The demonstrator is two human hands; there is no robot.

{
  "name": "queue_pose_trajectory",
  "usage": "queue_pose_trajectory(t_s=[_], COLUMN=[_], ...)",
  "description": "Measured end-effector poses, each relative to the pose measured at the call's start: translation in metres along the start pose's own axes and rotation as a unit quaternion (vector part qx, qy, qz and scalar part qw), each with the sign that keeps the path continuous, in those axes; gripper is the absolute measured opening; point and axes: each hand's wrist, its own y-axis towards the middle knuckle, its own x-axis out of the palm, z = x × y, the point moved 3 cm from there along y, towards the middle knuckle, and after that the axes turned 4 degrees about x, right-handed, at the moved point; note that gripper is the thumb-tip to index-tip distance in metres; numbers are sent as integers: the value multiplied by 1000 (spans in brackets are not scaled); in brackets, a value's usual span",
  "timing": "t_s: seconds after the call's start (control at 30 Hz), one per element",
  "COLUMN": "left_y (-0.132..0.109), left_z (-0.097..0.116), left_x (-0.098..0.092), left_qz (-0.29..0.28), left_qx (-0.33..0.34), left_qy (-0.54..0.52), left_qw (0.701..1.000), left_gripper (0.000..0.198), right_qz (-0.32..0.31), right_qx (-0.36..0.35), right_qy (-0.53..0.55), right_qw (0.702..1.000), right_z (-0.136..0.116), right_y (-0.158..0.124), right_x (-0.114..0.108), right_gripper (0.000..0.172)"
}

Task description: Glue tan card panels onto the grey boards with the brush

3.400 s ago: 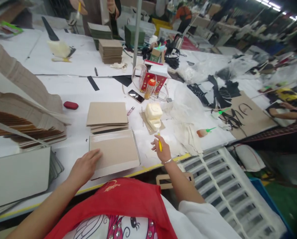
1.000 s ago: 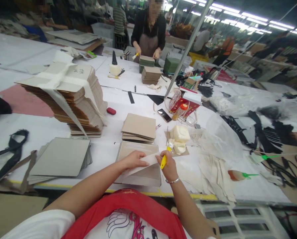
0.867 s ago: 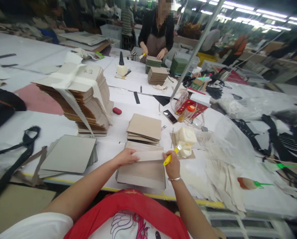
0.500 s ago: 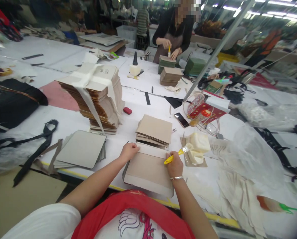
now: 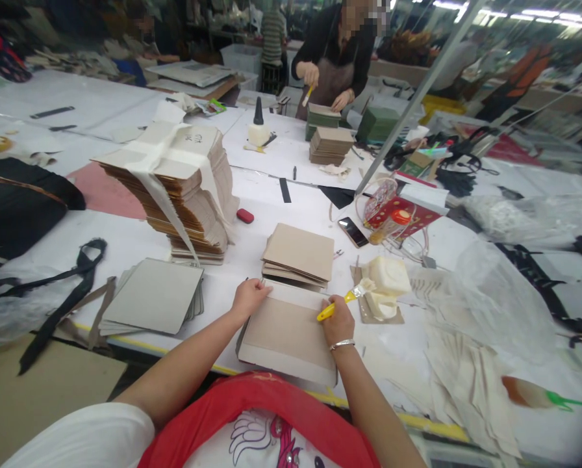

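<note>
Pinching pale strip at far left corner of tan board with left hand, gripping yellow brush in curled right hand, cardboard stack just beyond.

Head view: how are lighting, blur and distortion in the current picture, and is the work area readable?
Head view, middle: brown board and yellow brush readable, slightly soft; head view, right edge: green-tipped bottle looks stretched and smeared; head view, top right: ceiling lights glare nearly white, the orange-clad figure below them blurred; head view, bottom right corner: darkened.
</note>
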Motion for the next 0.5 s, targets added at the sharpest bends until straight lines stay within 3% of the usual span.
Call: queue_pose_trajectory(t_s=[0.5], left_y=[3], left_z=[0], left_x=[6], left_qz=[-16], left_qx=[7], left_qy=[61], left_qw=[998], left_gripper=[33], right_qz=[-27], right_qx=[9], right_qy=[-4], right_qw=[1000], right_z=[-1], right_y=[-1], right_x=[0], right_gripper=[25])
